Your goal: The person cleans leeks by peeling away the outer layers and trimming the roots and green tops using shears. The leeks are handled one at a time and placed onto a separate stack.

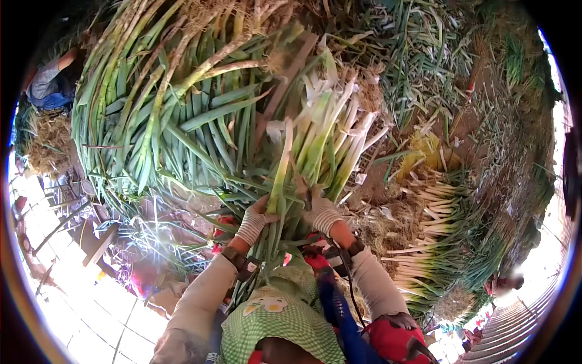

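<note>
here both gloved hands close on one bunch of green onions (315,145). the left hand (253,221) has its grip wrapped round the stalks low down, fingers curled against a single pale stalk (280,167) that stands a little apart from the rest. the right hand (321,212) is pressed to the other side of the same bunch, fingers folded in; something small and dark shows at its fingertips, too blurred to name. the bunch rises from between the two hands, white shanks fanning up and away, green leaves running down toward the person's lap and the green checked apron (282,315).

as a judgement, the work looks partway through. the stalks in hand already look clean and white, so this bunch seems well along, though loose leaves trail from it and it does not look tied. just beyond the hands lies a large heap of untrimmed onions (163,103), leaves long and roots brown, which suggests plenty left. to the right, on the dirt ground (485,121), a row of trimmed onions (430,212) lies side by side with white ends showing, and that reads as finished stock. scraps of leaf and husk (418,67) are scattered further out. another person (51,82) crouches at the far left edge, well apart.
</note>
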Motion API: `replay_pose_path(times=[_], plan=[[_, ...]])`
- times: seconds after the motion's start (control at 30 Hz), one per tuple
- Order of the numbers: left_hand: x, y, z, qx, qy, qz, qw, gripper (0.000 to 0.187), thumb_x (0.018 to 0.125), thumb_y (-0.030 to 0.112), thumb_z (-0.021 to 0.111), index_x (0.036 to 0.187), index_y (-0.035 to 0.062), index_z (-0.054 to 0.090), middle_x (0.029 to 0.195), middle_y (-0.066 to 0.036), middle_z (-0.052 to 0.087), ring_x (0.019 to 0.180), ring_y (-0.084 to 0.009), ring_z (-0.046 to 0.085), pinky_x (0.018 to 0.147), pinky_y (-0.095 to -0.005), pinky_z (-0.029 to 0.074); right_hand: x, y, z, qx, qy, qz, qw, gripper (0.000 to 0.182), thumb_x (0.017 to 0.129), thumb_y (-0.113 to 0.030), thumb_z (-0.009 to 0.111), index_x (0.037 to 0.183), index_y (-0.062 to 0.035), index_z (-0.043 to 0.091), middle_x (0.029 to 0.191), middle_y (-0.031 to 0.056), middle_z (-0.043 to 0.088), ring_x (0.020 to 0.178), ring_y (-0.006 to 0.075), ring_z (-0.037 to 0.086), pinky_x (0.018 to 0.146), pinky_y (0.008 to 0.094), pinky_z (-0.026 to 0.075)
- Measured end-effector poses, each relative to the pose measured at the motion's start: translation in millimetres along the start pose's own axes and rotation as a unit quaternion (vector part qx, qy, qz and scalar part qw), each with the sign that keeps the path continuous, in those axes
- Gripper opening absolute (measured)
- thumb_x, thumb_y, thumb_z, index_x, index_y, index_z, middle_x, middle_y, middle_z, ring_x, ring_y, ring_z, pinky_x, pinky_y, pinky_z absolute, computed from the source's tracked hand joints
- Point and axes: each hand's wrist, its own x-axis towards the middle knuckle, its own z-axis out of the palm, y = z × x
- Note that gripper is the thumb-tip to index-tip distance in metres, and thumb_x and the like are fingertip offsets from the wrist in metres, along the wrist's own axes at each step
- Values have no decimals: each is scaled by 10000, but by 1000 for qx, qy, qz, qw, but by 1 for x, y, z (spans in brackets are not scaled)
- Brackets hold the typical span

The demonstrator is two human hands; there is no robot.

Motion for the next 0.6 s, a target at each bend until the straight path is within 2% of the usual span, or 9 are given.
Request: replay_pose_path(times=[0.13,0.27,0.3,0.37,0.4,0.47,0.5,0.53,0.6], plan=[[-8,7,-31,-11,-31,5,999,783,646,-9,762,1339,-12,398,1256,-73,530,1125,-159,501,973,-284,386,45,-25,-24,4,9,42,999,609,766,-373,637,1158,52,445,987,300,599,968,413,586,842,430,472],[-18,12,-38,77,-47,40,995,775,645,-23,763,1329,-30,399,1226,-91,545,1082,-145,516,939,-281,422,30,-40,-19,-4,-3,-24,1000,557,781,-323,618,1162,41,438,972,274,610,948,398,596,812,429,482],[-31,26,-29,150,-37,73,985,762,649,13,767,1320,-37,408,1222,-99,547,1082,-143,510,946,-283,414,4,-63,-42,70,-23,49,996,574,772,-305,621,1195,30,424,980,267,607,937,405,594,840,419,472],[-35,29,-22,157,-60,84,982,757,641,43,744,1314,-47,408,1220,-113,554,1096,-152,512,958,-278,397,15,-19,-34,45,192,19,980,588,772,-287,622,1222,26,411,982,242,607,899,411,595,838,414,471],[-36,49,-11,204,-101,136,964,734,654,90,715,1309,-50,413,1227,-141,554,1114,-170,514,949,-291,404,14,-11,-39,181,248,-23,951,613,756,-269,650,1234,25,403,973,219,611,872,407,598,806,414,477],[-10,60,12,296,-93,126,942,724,667,188,697,1298,-40,425,1237,-194,539,1120,-270,531,940,-328,418,29,21,-18,202,282,25,938,609,725,-246,715,1189,37,442,883,226,629,717,308,628,661,375,504],[8,67,19,305,-88,107,942,739,669,220,704,1308,-22,421,1250,-207,524,1116,-301,533,928,-342,432,17,5,-19,143,254,-23,956,600,732,-232,710,1186,50,437,894,232,627,728,297,625,680,366,511],[22,75,19,424,-30,104,899,736,688,257,702,1320,12,417,1260,-185,517,1114,-297,530,922,-342,438,-1,-15,-29,81,228,-71,968,592,740,-219,705,1183,63,432,904,237,624,739,286,623,699,356,518],[46,92,12,631,87,82,766,729,724,331,699,1343,80,407,1279,-141,504,1111,-288,524,910,-344,449,-13,-44,-50,116,280,-3,953,602,749,-238,699,1201,48,423,936,227,622,804,289,620,751,350,510]])
